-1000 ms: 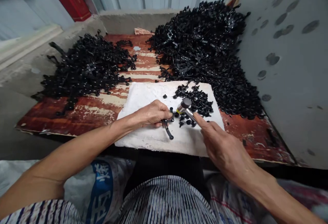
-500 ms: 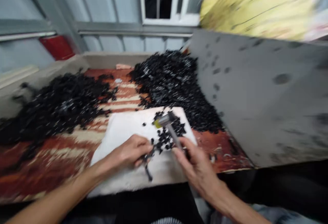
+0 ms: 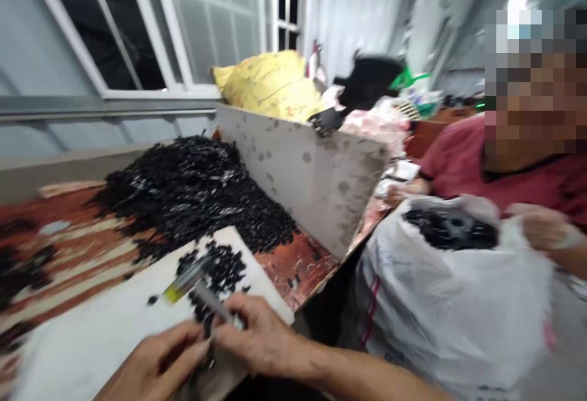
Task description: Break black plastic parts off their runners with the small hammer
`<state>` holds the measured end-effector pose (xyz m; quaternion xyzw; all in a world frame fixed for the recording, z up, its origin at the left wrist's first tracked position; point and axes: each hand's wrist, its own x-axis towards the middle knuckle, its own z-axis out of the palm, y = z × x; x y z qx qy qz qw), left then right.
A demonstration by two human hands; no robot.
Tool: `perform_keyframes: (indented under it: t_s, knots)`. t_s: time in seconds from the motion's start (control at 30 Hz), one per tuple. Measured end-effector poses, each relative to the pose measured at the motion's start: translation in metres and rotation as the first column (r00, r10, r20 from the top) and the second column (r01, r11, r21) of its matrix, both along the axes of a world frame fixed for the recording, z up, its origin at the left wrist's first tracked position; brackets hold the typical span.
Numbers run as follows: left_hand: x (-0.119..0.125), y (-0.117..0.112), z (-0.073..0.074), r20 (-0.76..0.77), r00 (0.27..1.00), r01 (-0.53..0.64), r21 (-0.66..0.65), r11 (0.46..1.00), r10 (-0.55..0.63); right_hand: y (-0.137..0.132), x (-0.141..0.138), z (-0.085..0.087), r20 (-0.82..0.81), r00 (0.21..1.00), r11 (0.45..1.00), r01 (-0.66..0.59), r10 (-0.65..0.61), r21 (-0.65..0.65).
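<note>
Over the white board [image 3: 101,327], the hammer [image 3: 202,288] is gripped by its handle, the right hand's [image 3: 261,335] fingers wrapped round; it is judged stiff and head-heavy. Near the board's close side, a blurred black piece [image 3: 211,362], probably light and slick, is pinched in the left hand's [image 3: 160,358] fingers, best held by its end

One hammer [image 3: 206,294]; one white pad [image 3: 101,327]; one yellow sack [image 3: 266,86]; one co-worker [image 3: 458,150]; black parts [image 3: 224,266] uncountable.
</note>
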<state>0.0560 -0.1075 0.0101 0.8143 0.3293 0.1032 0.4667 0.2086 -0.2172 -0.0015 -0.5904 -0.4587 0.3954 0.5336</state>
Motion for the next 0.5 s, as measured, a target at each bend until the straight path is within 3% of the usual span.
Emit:
perform_keyframes:
  t_s: [0.07, 0.13, 0.23, 0.33, 0.4, 0.5]
  knots:
    - [-0.001, -0.005, 0.007, 0.064, 0.980, -0.184, -0.052, 0.981, 0.188, -0.002, -0.003, -0.005, -0.068, 0.996, 0.999, 0.051, -0.050, 0.010]
    - [-0.003, -0.006, 0.012, 0.117, 0.914, -0.349, -0.267, 0.898, 0.389, -0.001, -0.002, -0.010, -0.118, 0.989, 0.996, 0.088, -0.087, 0.000]
    - [-0.005, -0.010, 0.013, 0.125, 0.867, -0.312, -0.620, 0.720, 0.483, 0.004, 0.001, -0.014, -0.150, 0.982, 0.993, 0.116, -0.115, -0.006]
    - [-0.003, -0.020, 0.007, 0.154, 0.844, -0.183, -0.818, 0.545, 0.514, 0.007, -0.005, -0.015, -0.144, 0.983, 0.993, 0.120, -0.117, 0.011]
    - [0.001, -0.027, 0.002, 0.192, 0.807, -0.147, -0.851, 0.505, 0.559, 0.007, -0.013, -0.015, -0.138, 0.985, 0.994, 0.108, -0.104, 0.018]
    - [0.003, -0.027, -0.004, 0.216, 0.759, -0.157, -0.855, 0.495, 0.615, 0.006, -0.021, -0.015, -0.141, 0.988, 0.998, 0.069, -0.069, -0.003]
